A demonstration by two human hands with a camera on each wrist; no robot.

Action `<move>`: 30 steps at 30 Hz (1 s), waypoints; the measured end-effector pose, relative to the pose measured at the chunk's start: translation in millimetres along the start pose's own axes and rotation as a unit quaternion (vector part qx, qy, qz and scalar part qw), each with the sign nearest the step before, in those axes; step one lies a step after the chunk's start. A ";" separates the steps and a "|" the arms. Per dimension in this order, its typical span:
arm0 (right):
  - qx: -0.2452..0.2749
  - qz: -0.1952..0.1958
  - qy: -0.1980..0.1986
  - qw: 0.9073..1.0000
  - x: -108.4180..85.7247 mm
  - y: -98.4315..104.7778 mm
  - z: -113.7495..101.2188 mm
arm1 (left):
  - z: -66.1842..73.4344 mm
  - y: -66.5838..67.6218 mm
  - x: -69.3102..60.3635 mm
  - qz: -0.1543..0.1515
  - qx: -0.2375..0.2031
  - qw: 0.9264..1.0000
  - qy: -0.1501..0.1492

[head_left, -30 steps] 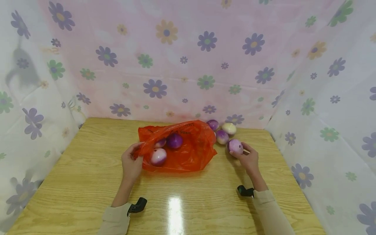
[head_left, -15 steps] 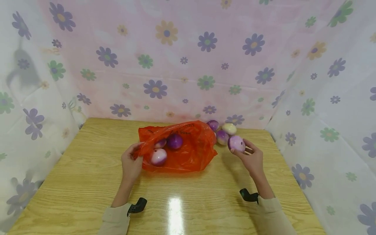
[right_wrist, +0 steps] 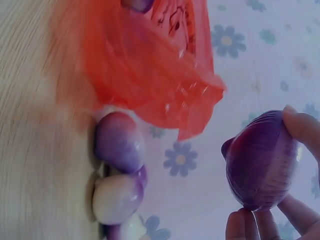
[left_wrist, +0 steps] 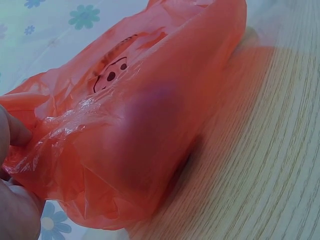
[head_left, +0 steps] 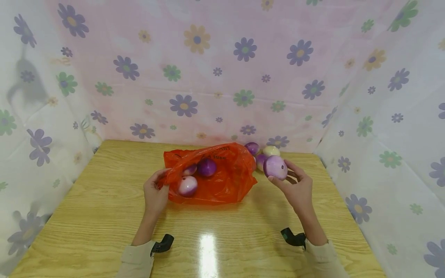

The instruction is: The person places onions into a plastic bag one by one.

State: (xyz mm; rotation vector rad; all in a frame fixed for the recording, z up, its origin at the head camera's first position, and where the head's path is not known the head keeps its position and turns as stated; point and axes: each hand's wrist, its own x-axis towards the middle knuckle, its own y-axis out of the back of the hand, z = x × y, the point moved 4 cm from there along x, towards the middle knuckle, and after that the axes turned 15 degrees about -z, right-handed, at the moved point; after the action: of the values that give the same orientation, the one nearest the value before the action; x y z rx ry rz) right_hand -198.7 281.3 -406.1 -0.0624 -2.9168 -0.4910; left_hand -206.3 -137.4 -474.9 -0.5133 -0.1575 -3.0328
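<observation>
My right hand holds a pale purple onion above the table, just right of the red plastic bag. In the right wrist view the fingers and thumb lie round this onion, whose pointed tip shows. My left hand grips the bag's left edge, and the mouth stands open toward me. Inside lie a dark purple onion, a white-and-purple onion and another onion, partly covered by the bag's fold. The left wrist view shows the bag's film pinched, with a dark round shape behind it.
Several loose onions, among them a purple one and a cream one, sit right of the bag near the back edge. The wooden table is enclosed by flowered cloth at the back and both sides.
My right hand has lifted the onion off its place by the loose ones, drawn it slightly toward me, then shifted it left toward the bag. My left hand and the bag stay put.
</observation>
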 end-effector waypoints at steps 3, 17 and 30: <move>0.000 -0.014 0.025 1.000 -3.5 -9.2 -10.1 | -0.5 0.4 0.3 0.001 -0.002 1.000 -0.003; 0.012 -0.108 0.081 0.991 -7.8 -63.9 -29.3 | 0.0 1.1 1.0 -0.002 -0.003 1.000 0.000; 0.055 -0.159 0.093 0.981 -7.5 -111.3 -31.4 | 0.6 1.0 1.3 0.004 -0.030 0.999 -0.014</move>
State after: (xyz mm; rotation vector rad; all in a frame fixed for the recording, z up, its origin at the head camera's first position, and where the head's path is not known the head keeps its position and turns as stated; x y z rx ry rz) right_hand -193.9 165.8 -414.1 0.4463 -2.7700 -0.3559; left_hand -207.3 -138.4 -473.8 -0.5610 -0.0674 -3.0321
